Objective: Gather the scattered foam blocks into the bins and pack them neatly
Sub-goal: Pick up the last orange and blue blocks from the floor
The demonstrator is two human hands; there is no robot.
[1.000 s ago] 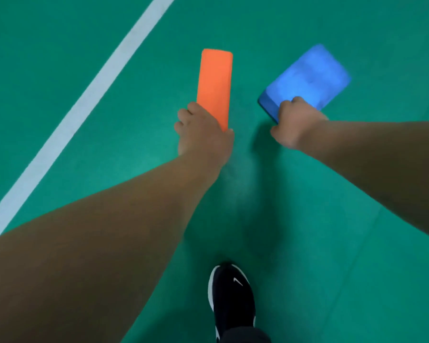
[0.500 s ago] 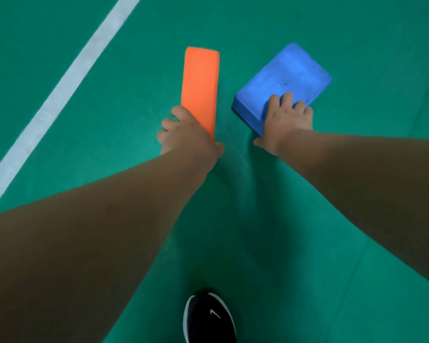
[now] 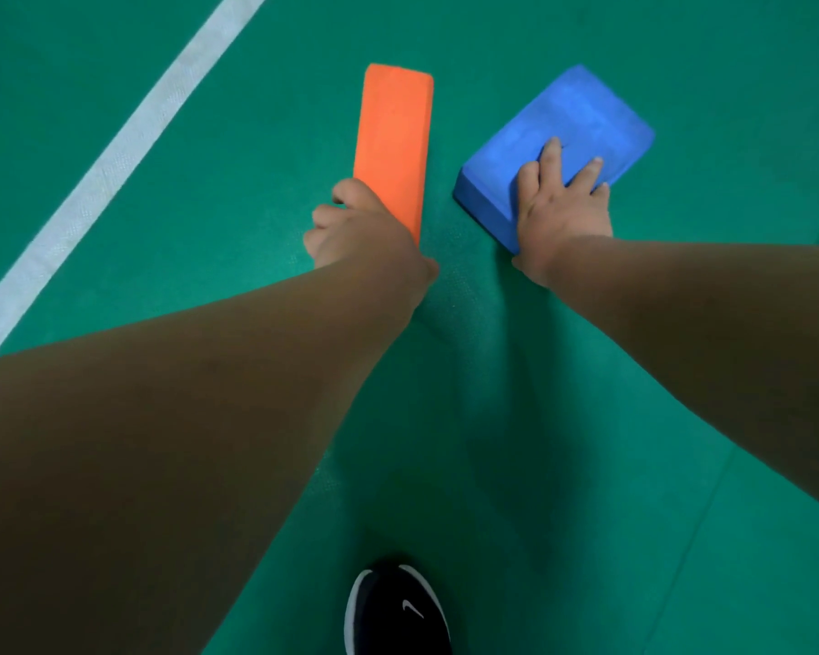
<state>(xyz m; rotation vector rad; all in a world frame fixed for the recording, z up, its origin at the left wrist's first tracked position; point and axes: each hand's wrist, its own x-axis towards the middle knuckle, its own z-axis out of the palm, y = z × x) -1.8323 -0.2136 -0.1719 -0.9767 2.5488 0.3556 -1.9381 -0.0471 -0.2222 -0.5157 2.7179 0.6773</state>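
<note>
Nearest me my black shoe [image 3: 398,612] stood on the green floor [image 3: 587,465], and past it my left hand [image 3: 365,234] was closed round the near end of the orange foam block [image 3: 393,139], held on its narrow edge. Just beside it my right hand [image 3: 561,215] lay over the near corner of the blue foam block [image 3: 559,139], fingers [image 3: 552,156] spread on top and thumb down its side, not yet clamped. No bins were in sight, and I judged the wide blue block could slip from so shallow a one-handed pinch, or the orange one swing and knock it.
</note>
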